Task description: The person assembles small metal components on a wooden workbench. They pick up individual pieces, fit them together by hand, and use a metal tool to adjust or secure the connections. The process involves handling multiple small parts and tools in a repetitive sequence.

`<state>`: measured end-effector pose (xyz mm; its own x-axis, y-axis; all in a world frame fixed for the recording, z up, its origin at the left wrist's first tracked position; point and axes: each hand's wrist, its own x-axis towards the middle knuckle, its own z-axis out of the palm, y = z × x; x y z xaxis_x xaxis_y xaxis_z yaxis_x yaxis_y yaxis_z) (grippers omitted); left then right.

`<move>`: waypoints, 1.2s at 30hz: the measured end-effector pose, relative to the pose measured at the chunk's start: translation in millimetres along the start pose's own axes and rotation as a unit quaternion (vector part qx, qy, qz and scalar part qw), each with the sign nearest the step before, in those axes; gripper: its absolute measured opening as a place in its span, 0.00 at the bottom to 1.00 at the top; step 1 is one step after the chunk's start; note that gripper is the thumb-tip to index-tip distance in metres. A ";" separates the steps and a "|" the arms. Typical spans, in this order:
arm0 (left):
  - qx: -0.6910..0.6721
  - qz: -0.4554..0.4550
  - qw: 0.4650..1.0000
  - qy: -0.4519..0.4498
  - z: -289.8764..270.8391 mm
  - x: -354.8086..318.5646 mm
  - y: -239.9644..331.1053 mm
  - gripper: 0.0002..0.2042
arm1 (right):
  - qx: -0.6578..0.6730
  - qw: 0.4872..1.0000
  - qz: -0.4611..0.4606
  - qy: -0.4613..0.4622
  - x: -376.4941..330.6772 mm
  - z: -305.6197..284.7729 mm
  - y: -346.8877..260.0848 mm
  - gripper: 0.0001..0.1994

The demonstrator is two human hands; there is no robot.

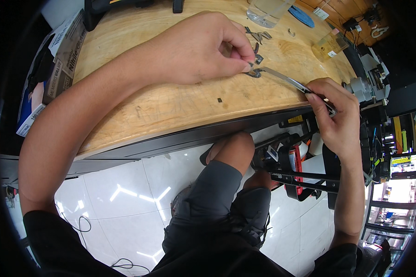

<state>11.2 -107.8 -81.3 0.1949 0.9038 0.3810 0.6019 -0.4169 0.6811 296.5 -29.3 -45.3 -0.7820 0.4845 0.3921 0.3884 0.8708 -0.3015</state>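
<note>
Above the wooden worktable [171, 106], my left hand [208, 48] pinches a small dark piece [253, 73] between thumb and forefinger, close to the tabletop. My fingertips partly hide it. From the right, my right hand [335, 108] grips a slim silver utility knife [286, 79], its long blade pointing left. The blade's tip meets or nearly meets the dark piece; I cannot tell which. Several more small dark pieces [259, 36] lie just beyond my left fingertips. A tiny dark square scrap [219, 100] sits nearer the table's front edge.
A clear container of liquid [266, 14] stands at the back, near a blue round pad [302, 16]. To the right is a yellowish transparent container [330, 45]. Glove boxes [62, 60] line the left side. Below the right edge stands a black-framed rack [296, 171].
</note>
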 end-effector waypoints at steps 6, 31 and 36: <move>-0.006 -0.009 1.000 -0.002 -0.8 0.0 1.1 0.07 | 0.011 1.000 -0.007 0.004 -0.5 4.0 -4.5 0.04; -0.004 0.010 1.000 -0.001 -0.4 -0.3 -2.0 0.07 | -0.002 1.000 -0.025 -0.001 2.5 1.3 -3.5 0.04; 0.015 0.003 1.000 0.003 -1.3 0.1 2.5 0.07 | 0.007 1.000 -0.006 -0.011 3.7 -0.9 -6.8 0.04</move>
<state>11.7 -108.9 -78.8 0.1937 0.9010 0.3881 0.6237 -0.4185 0.6602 291.4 -33.3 -41.0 -0.7970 0.4724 0.3764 0.3722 0.8749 -0.3099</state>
